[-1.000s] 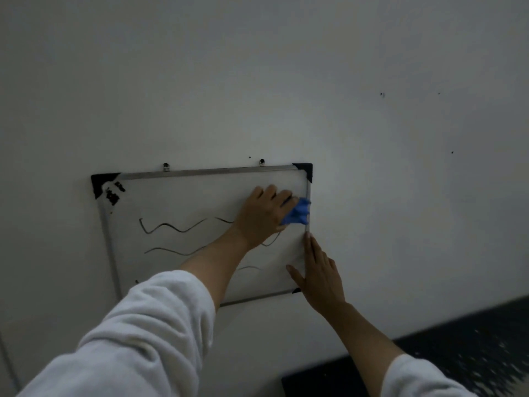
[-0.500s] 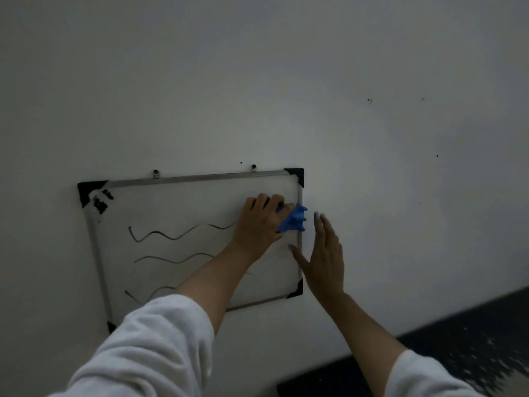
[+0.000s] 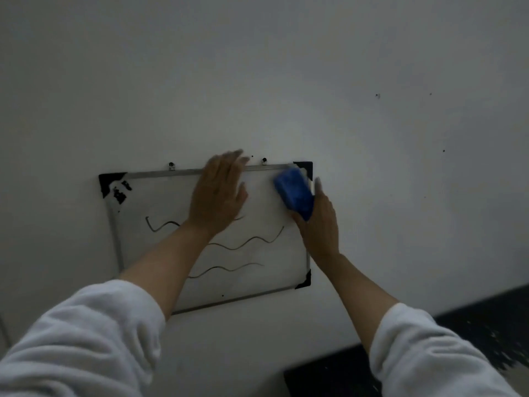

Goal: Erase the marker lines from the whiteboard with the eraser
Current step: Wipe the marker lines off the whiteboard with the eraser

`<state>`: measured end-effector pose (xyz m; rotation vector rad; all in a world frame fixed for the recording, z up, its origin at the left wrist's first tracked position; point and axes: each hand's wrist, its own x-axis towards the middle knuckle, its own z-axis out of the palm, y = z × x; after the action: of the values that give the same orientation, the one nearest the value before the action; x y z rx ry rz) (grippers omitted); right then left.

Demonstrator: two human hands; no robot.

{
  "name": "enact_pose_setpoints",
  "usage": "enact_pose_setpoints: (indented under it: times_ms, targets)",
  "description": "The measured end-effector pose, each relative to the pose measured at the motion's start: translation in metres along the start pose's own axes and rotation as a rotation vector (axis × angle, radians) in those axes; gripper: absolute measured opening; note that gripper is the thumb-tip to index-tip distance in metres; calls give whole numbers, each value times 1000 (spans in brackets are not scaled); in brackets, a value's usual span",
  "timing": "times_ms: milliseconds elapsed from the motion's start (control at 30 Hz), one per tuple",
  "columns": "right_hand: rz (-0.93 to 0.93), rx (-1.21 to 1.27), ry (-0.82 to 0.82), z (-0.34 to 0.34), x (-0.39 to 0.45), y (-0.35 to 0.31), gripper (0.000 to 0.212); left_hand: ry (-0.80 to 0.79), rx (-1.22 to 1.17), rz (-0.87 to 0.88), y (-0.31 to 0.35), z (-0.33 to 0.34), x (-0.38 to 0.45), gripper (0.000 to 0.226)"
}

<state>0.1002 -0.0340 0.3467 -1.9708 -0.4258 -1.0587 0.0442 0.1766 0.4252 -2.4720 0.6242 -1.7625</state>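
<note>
A small whiteboard [image 3: 160, 202] with a metal frame and black corners hangs tilted on the wall. Three wavy black marker lines [image 3: 246, 243] run across it; my left forearm hides part of each. My right hand [image 3: 317, 224] grips a blue eraser [image 3: 294, 193] and holds it against the board near its upper right corner. My left hand [image 3: 217, 193] lies flat and open on the upper middle of the board, fingers reaching over the top edge, slightly blurred.
The board hangs from two small hooks [image 3: 171, 165] on a plain pale wall [image 3: 257, 67] with a few dark specks. A dark speckled surface [image 3: 472, 316] lies low at the right.
The eraser passed from my left hand to my right hand. My left hand moved left and up to the board's top edge; my right hand rose to the upper right corner.
</note>
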Motion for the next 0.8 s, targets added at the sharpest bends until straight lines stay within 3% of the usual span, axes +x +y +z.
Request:
enact_pose_setpoints:
  times_ms: [33, 100, 167, 267, 300, 333, 433, 467, 500, 633, 667, 800]
  targets:
    - [92, 55, 54, 5, -2, -6, 84, 7, 55, -26, -10, -4, -2, 47]
    - [100, -13, 159, 17, -9, -21, 83, -22, 149, -38, -28, -10, -11, 47]
    - [-36, -114, 155, 30, -16, -36, 82, -84, 211, -33, -39, -11, -21, 50]
    - [-400, -298, 36, 40, -19, -42, 82, -172, 234, -64, -44, -10, -34, 54]
    - [-403, -294, 28, 38, -15, -38, 81, -190, 229, -82, -43, -9, -36, 54]
    - [-309, -235, 46, 36, -13, -36, 81, -197, 216, -101, -42, -9, -37, 53]
    - [260, 133, 228, 33, -10, -35, 80, -195, 195, -138, -39, -8, -36, 53]
    - [358, 197, 273, 35, -9, -41, 79, -193, 199, -136, -40, -7, -35, 53]
    - [353, 184, 291, 39, -10, -48, 79, -187, 198, -133, -40, -6, -36, 53]
    - [-188, -158, 95, 45, -23, -45, 81, -138, 179, -126, -44, -2, -38, 53]
    - [-214, -189, 73, 40, -20, -38, 81, -136, 182, -122, -44, -1, -38, 53]
    - [303, 135, 277, 34, -5, -38, 80, -155, 196, -123, -45, -2, -38, 55]
